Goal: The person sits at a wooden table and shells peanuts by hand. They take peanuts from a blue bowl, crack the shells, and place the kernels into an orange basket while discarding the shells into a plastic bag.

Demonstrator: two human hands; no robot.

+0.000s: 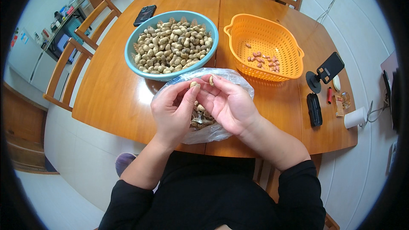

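Between the thumb and fingers of my left hand (pixel 174 107) is a piece of peanut in its shell (pixel 193 84). My right hand (pixel 230 102) pinches a peanut shell piece (pixel 211 81) between thumb and forefinger, its other fingers loosely curled. Both hands hover over a clear plastic bag (pixel 207 136), where peanut shells (pixel 202 118) lie partly hidden by my hands. Behind the bag stands a blue basin (pixel 129 56) heaped with unshelled peanuts (pixel 172 48). An orange perforated basket (pixel 274 32) at the back right holds several reddish shelled kernels (pixel 258 54).
Beside the basin lies a black phone (pixel 144 15). Along the wooden table's (pixel 111 102) right side are a phone on a stand (pixel 330 67), a black case (pixel 314 110), a red lighter (pixel 329 95), a small box (pixel 338 105) and a white cylinder (pixel 355 117). Wooden chairs (pixel 72 70) stand left.
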